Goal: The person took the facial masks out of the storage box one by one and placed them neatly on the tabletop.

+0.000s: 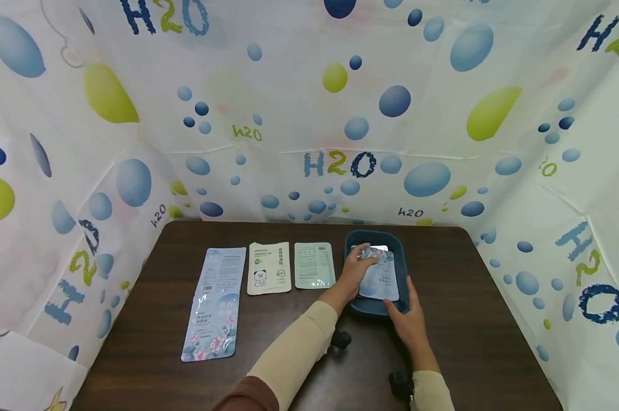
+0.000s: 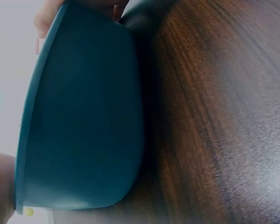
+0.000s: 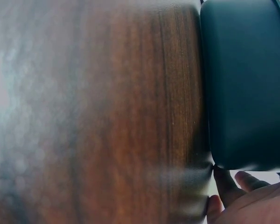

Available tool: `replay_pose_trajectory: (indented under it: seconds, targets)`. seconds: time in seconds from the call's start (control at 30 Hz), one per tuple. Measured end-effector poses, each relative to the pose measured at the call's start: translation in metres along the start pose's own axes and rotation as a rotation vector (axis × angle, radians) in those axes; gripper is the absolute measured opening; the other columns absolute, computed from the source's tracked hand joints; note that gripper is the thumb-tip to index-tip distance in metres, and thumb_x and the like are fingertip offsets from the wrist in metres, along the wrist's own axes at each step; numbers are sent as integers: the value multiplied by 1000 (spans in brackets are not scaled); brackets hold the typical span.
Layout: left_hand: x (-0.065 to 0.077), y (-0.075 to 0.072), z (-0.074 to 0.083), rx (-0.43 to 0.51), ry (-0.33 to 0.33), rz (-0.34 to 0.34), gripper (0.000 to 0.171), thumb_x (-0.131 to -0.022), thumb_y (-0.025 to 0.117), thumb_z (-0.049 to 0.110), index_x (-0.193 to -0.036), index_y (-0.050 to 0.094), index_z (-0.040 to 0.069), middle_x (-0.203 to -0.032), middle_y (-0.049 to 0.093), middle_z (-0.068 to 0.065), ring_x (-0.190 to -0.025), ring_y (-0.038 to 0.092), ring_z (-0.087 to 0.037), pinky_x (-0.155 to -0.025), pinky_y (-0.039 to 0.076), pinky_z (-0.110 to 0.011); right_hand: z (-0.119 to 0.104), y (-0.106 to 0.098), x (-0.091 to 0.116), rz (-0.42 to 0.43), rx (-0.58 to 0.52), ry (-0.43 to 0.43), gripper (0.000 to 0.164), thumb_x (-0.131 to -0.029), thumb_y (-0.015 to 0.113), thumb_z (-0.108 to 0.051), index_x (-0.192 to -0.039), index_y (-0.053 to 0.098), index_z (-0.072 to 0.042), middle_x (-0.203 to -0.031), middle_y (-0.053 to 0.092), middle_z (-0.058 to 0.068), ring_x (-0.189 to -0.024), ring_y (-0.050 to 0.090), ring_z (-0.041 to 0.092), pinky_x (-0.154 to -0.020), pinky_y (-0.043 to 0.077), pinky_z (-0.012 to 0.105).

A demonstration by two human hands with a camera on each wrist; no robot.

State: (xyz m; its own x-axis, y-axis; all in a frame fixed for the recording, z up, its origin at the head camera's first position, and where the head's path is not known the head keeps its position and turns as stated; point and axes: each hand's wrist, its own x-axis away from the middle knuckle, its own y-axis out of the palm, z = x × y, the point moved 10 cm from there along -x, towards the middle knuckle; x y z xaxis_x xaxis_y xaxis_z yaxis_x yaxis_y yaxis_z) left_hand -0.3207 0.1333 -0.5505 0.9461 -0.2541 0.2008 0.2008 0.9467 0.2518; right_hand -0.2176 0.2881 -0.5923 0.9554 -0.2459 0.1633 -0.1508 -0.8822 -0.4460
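Note:
A dark blue plastic basin (image 1: 374,309) stands on the brown table. Inside it lies a light blue sheet-mask packet (image 1: 378,279), with the shiny edge of another packet (image 1: 380,248) showing behind. Reaching over the basin's left rim, my left hand (image 1: 352,274) pinches the blue packet near its upper left corner. My right hand (image 1: 409,319) holds the basin's near right corner, thumb over the rim by the packet's lower edge and fingers along the outer wall. The right wrist view shows its fingers (image 3: 231,189) beside the basin wall; the packets are hidden in both wrist views.
Left of the basin lie a green packet (image 1: 313,266), a cream packet with a bear print (image 1: 269,269) and, farther left, a long blue floral packet (image 1: 214,305). A white curtain with blue and green spots (image 1: 309,114) hangs around the table.

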Motion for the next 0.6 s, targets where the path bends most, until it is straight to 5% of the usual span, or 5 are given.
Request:
replay_pose_trajectory:
  seconds: [0.13, 0.37, 0.6]
  targets:
    - [1, -1, 2, -46, 36, -1, 52, -95, 68, 19, -145, 57, 17, -169, 21, -15, -146, 35, -38, -117, 38, -54, -2, 1, 1, -1, -11, -10, 89, -99, 66, -32, -166, 7, -28, -174, 9, 11, -159, 10, 41, -123, 14, 68]
    - [7, 15, -7, -232, -32, -161, 61, -99, 64, 26, -155, 44, 13, -166, 34, -12, -150, 37, -33, -118, 39, -52, -4, 1, 4, 6, -26, -25, 89, -99, 65, -30, -166, 8, -26, -172, 14, 17, -156, 17, 43, -122, 19, 66]
    - [8, 12, 1, -301, 9, -142, 59, -97, 68, 25, -153, 49, 17, -164, 37, -11, -151, 36, -33, -119, 36, -54, -2, -1, 1, 1, -16, -20, 90, -98, 66, -34, -166, 7, -27, -172, 11, 16, -157, 14, 44, -122, 18, 69]
